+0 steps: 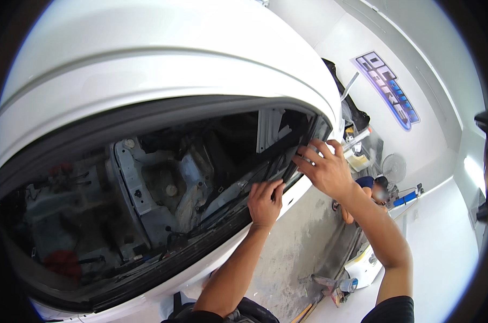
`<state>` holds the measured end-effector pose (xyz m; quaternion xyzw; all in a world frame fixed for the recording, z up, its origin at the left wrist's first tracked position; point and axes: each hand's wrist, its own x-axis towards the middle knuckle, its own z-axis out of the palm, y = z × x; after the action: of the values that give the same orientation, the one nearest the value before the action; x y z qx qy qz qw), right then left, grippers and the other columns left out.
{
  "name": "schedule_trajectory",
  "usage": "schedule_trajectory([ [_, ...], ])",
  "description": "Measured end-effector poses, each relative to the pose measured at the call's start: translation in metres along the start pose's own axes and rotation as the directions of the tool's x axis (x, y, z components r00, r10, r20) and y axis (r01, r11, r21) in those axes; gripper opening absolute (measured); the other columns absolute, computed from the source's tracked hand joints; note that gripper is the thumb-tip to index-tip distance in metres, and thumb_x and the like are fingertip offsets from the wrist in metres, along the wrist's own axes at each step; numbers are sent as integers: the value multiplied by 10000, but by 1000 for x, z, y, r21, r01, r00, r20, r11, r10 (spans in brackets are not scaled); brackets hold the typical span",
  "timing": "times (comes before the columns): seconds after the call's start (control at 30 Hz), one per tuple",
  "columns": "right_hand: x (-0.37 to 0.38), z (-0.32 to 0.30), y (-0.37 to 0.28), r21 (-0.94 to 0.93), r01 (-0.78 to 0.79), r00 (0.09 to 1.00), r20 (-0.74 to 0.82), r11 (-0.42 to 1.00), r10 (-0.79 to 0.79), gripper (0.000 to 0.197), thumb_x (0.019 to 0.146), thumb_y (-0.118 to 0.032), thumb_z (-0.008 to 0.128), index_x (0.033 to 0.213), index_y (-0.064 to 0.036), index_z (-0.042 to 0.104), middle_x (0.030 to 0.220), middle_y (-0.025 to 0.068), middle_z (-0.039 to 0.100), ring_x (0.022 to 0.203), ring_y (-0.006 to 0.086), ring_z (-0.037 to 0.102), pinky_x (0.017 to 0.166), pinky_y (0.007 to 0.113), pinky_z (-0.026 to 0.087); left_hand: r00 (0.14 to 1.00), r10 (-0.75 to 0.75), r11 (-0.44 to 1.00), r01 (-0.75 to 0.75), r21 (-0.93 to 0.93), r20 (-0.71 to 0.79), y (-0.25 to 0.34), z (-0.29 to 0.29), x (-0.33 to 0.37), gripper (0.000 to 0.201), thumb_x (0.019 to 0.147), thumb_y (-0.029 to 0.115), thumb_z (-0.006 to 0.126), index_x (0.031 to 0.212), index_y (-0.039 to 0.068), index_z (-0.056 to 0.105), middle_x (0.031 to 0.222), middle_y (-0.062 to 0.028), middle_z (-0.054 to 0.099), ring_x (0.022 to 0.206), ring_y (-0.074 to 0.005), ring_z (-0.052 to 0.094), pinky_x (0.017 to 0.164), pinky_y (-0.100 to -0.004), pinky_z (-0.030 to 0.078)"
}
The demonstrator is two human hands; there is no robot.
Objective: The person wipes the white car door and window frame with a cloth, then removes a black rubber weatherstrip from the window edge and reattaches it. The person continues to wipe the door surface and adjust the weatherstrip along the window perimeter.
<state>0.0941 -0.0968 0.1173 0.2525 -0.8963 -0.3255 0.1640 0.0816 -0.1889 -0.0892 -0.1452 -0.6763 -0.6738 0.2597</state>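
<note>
A white car body (244,59) fills the upper left, with a long side window opening (147,99) edged in black trim. My left hand (265,203) rests at the opening's lower edge, fingers bent and close together; what they grip, if anything, is hidden. Farther right, my right hand (327,168) is at the window's narrow end, fingers curled and partly apart. Its thumb and fingertips close on a black window trim strip (292,169) that slants between my two hands. Through the dark window, the car's stripped interior (171,188) shows bare metal.
Another person (365,196) is low down at the right, near a round fan (393,168). A white curved panel (364,266) and a clear container (349,284) stand along the wall. Concrete floor (287,242) lies beside the car. A colourful sign (385,90) hangs on the wall.
</note>
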Motion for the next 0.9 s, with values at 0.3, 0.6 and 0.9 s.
schedule_trajectory([
  [0.3, 31, 8, 4, 108, 265, 930, 233, 958, -284, 134, 792, -234, 657, 836, -163, 763, 961, -60, 626, 1049, 141, 558, 1034, 411, 379, 980, -136, 991, 136, 11, 145, -4, 0, 5, 91, 894, 199, 746, 894, 121, 698, 847, -3, 703, 830, -240, 623, 796, -421, 448],
  [0.6, 13, 29, -5, 95, 332, 934, 109, 938, -342, 107, 822, -199, 642, 855, -188, 743, 982, -49, 604, 1076, 139, 557, 1089, 430, 357, 913, -54, 984, -21, 178, 404, -3, -17, 39, 111, 872, 176, 722, 879, 72, 683, 820, -45, 735, 886, -268, 670, 838, -444, 424],
  [0.9, -14, 26, 5, 46, 324, 946, -22, 945, -324, 198, 847, -199, 633, 988, -194, 772, 1085, -47, 621, 1192, 160, 525, 1106, 428, 359, 935, -34, 995, -3, 104, 353, 0, -15, 41, 115, 823, 130, 761, 885, 61, 693, 787, -84, 721, 695, -227, 692, 667, -361, 532],
])
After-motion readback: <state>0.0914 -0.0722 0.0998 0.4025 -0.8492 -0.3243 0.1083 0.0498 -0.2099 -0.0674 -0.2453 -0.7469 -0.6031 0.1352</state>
